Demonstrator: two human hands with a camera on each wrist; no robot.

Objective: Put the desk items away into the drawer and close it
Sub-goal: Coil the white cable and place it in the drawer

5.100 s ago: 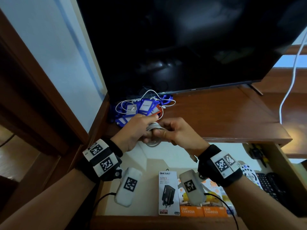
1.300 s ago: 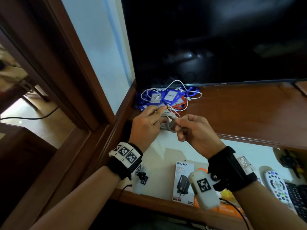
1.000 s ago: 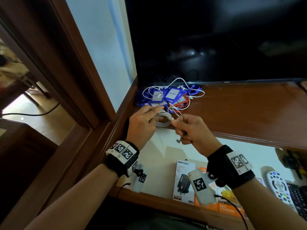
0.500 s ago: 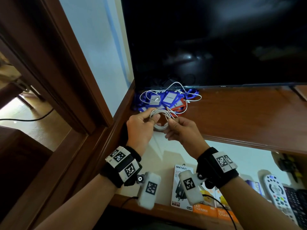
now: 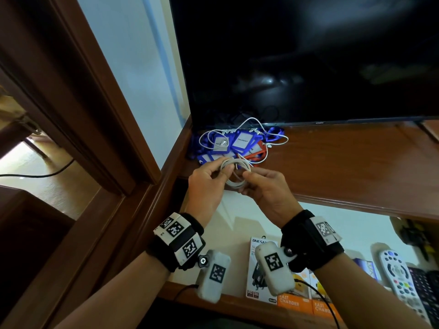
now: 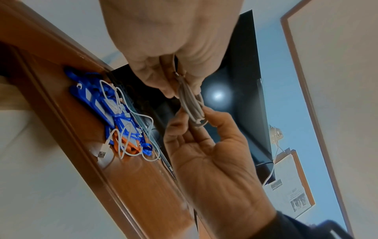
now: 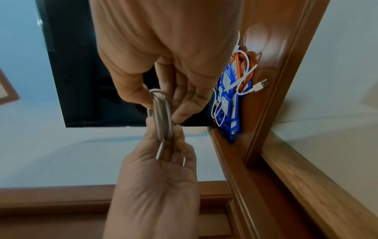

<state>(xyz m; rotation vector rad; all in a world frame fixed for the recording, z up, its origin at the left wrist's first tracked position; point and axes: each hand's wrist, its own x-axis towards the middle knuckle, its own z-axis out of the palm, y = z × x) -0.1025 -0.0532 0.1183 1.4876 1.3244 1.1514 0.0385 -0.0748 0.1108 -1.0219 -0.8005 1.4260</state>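
A coiled white cable [image 5: 235, 175] hangs in the air over the desk's front edge, held from both sides. My left hand [image 5: 219, 170] pinches its left side between thumb and fingers, and my right hand [image 5: 247, 180] pinches its right side. The left wrist view shows the coil [image 6: 191, 103] edge-on between both sets of fingertips; the right wrist view shows the same coil [image 7: 162, 113]. Behind the hands, a pile of blue and orange badge holders [image 5: 237, 144] lies on the desk with a loose white USB cable [image 5: 273, 138] draped over it. The open drawer [image 5: 240, 224] lies below my wrists.
A large dark TV screen [image 5: 308, 55] stands at the back of the wooden desk [image 5: 344, 167]. In the drawer lie charger boxes [image 5: 261, 271], a white remote [image 5: 396, 274] and a dark keypad [image 5: 425, 293]. A wooden door frame [image 5: 78, 91] rises at left.
The right hand has brought the cable's loose end up into the coil, and both hands now hold the coil tighter. The hands stay over the desk edge.
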